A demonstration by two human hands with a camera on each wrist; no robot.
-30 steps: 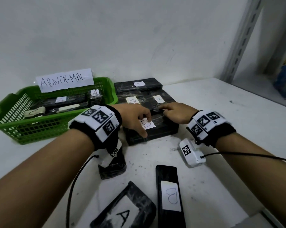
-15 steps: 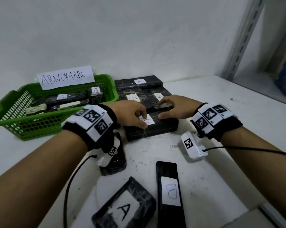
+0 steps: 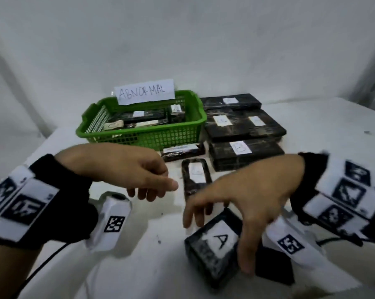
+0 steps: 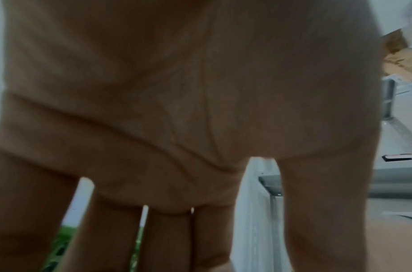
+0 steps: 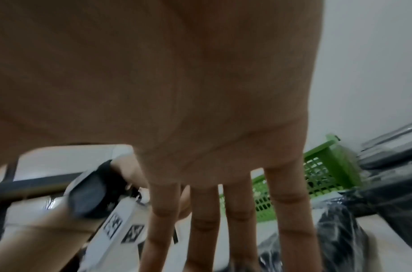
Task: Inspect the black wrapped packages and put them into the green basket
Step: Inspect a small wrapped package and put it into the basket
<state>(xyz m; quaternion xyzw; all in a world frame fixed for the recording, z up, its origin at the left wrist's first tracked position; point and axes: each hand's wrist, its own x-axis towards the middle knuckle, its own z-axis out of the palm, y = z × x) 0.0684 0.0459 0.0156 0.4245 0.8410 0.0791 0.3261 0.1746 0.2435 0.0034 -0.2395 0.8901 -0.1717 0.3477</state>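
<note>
The green basket [image 3: 183,134] with an "ABNORMAL" sign stands at the back and holds several black wrapped packages. A square black package labelled A [image 3: 208,260] lies near me. My right hand [image 3: 216,244] is spread over it, fingers straight, thumb by its right corner; whether it touches is unclear. To the left, my left hand [image 3: 158,188] hovers above the table, loosely curled and holding nothing. A narrow labelled package [image 3: 196,175] lies between the hands and the basket. The right wrist view shows straight fingers [image 5: 291,220] and the basket [image 5: 321,174].
A stack of larger black packages [image 3: 242,126] sits right of the basket, with one labelled B [image 3: 245,154] in front of it. A small package [image 3: 182,151] lies against the basket's front. Another dark package [image 3: 275,268] lies under my right wrist. A wall runs behind.
Both hands have let go of the B package at the back and pulled toward me. The right hand now spreads over the A package; the left hangs free.
</note>
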